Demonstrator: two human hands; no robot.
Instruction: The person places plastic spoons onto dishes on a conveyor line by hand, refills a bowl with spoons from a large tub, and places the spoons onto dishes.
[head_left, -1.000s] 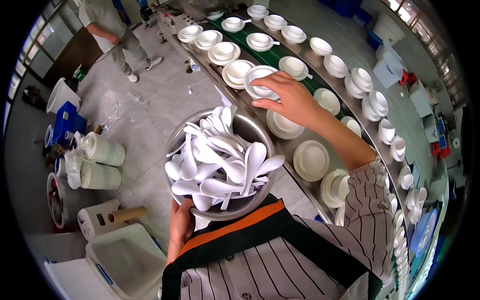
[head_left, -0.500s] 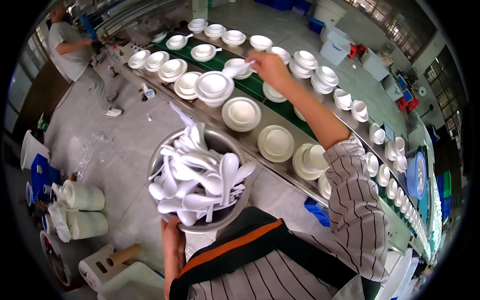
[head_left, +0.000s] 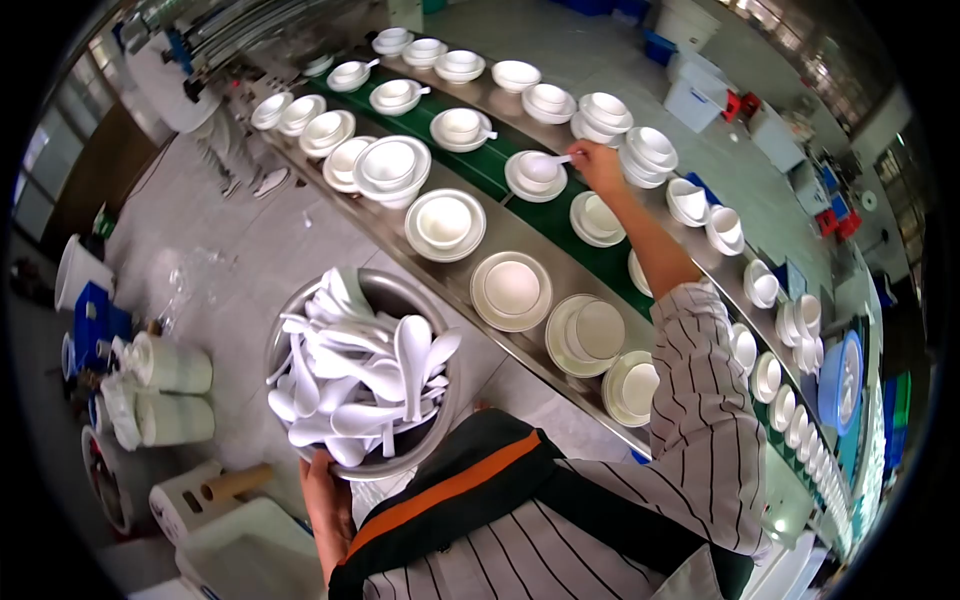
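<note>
My left hand (head_left: 325,497) grips the lower rim of a metal bowl (head_left: 447,400) full of white spoons (head_left: 345,375). With its fingers pinched, my right hand (head_left: 592,163) holds the handle end of a white spoon (head_left: 545,167). The spoon's head lies in or just over a small white bowl (head_left: 535,180), which sits with its dish on the green belt (head_left: 490,165). Other bowl sets on the belt, such as the one at the left (head_left: 460,126), have spoons with handles sticking out over the rim.
Stacked white bowls line both metal ledges, one near (head_left: 512,288) and one far (head_left: 650,150). A person (head_left: 190,100) stands beyond the line's left end. Blue boxes (head_left: 97,325) and white buckets (head_left: 172,362) are on the floor at left. A blue basin (head_left: 840,380) is at right.
My right hand has gone from the near stacks to the belt, with a spoon now at a bowl there. The metal bowl has shifted left and down in view. The person's posture differs.
</note>
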